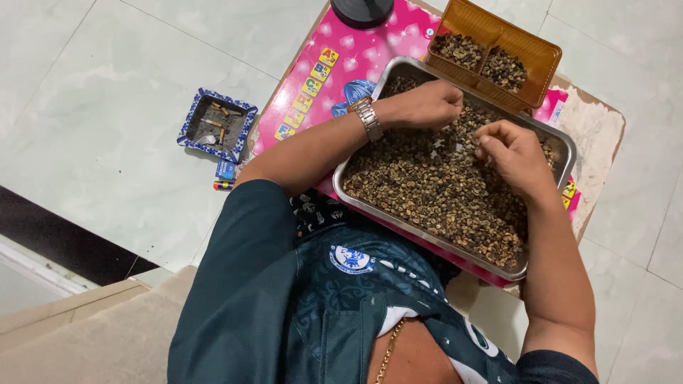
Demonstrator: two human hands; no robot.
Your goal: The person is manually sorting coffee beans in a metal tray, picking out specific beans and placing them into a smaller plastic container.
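A steel tray [427, 238] full of small brown-green beans [434, 192] rests on a low pink table [356, 53] in front of me. My left hand [425, 103], with a metal watch at the wrist, lies curled on the beans at the tray's far left. My right hand [516, 153] hovers over the beans at the tray's right, fingers pinched together; whether it holds beans I cannot tell. Beyond the tray stands an orange two-compartment basket [541, 53] holding darker beans.
A blue square ashtray [217, 124] with cigarette butts sits on the pale tiled floor left of the table, with a small lighter [223, 185] beside it. A black round object [361, 11] stands at the table's far edge.
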